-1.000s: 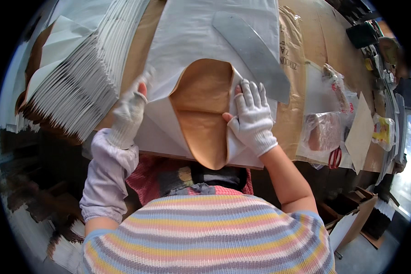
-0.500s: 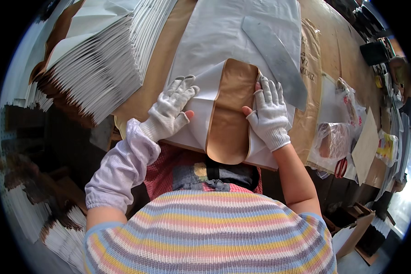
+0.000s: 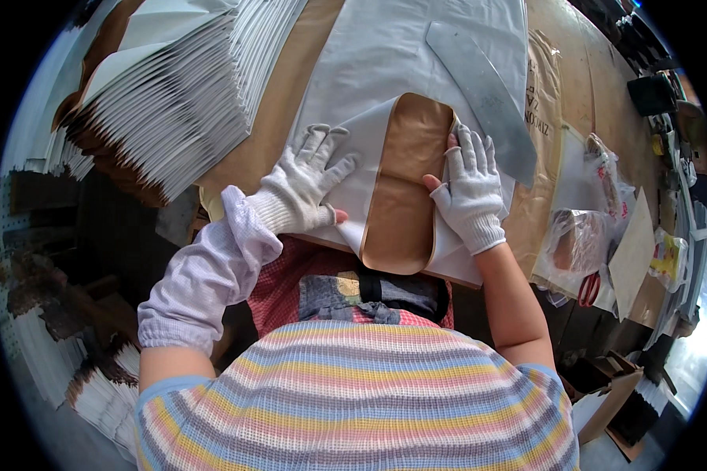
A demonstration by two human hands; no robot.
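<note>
In front of me lies a white bag (image 3: 352,153) with its end spread out, on a stack of white sheets (image 3: 373,55). The spread part shows a long brown panel (image 3: 408,184) with rounded ends and a crease across it. My left hand (image 3: 308,179), in a white glove with the thumb tip bare, lies with fingers apart on the white flap left of the panel. My right hand (image 3: 471,187), in a similar glove, rests stretched out along the panel's right edge. A flat grey plate (image 3: 487,102) lies on the stack beyond my right hand.
A fanned pile of folded white bags (image 3: 165,118) with brown edges stands at left. On the right are brown wrapping paper (image 3: 538,149), a clear plastic bag (image 3: 577,243), red-handled scissors (image 3: 589,289) and a beige card (image 3: 632,259). An open cardboard box (image 3: 613,400) sits lower right.
My left hand has turned and slid a little to the right, its fingers wider apart. The right hand stays at the panel's edge, nearly in place.
</note>
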